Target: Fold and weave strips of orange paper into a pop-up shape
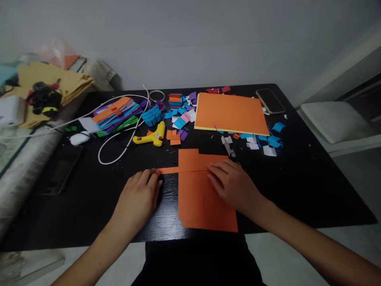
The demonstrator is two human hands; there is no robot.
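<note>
Both hands lie palm-down on orange paper near the front edge of a black table (297,186). As I see it, the left hand (138,198) rests with fingers loosely together, fingertips pressing the end of a narrow orange strip (168,170) that juts left from the sheet. The right hand (233,184) is flat, fingers slightly spread, pinning the orange paper sheet (199,198) along what looks like a fold line, probably to keep it from sliding. Neither hand grips anything.

Just beyond the right hand lies a small dark tool (229,149), too blurred to name. Farther out sits a large orange card sheet (230,113), with a phone (270,101) beside its far right corner. Beyond the left hand lie a yellow glue gun (151,137) with its white cord (119,153), and scattered coloured paper squares (181,119).
</note>
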